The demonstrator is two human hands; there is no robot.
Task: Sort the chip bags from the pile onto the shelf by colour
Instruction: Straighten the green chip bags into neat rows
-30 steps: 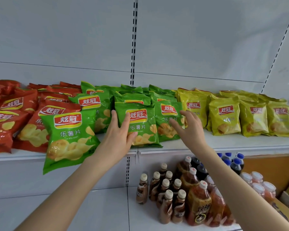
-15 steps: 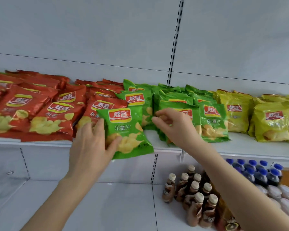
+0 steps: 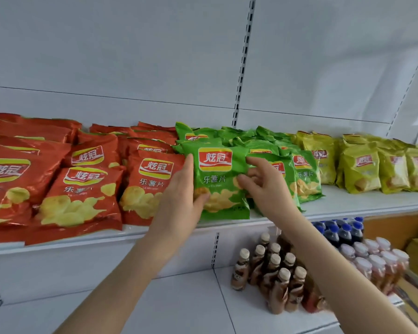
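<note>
Nearest, on the lower shelf, stands a cluster of brown plastic drink bottles with pale caps [image 3: 274, 273], which has no part in the sorting. Above them both hands meet on one glossy green foil chip bag [image 3: 221, 186], standing at the front edge of the white metal shelf [image 3: 362, 203]. The left hand [image 3: 179, 201] grips the bag's left side, fingers laid up the edge and thumb across the lower front. The right hand [image 3: 263, 186] has its fingers curled and seems to pinch the right edge.

This bag sits at the left end of the row of green chip bags [image 3: 304, 174], just beside the red chip bags [image 3: 82, 194]. The yellow chip bags [image 3: 362, 169] lie further right. All three colour blocks look full and unmixed, several bags deep toward the back panel. I judge the sorting nearly done, with this bag being squared into place. The pile is out of view, so what remains cannot be told.
</note>
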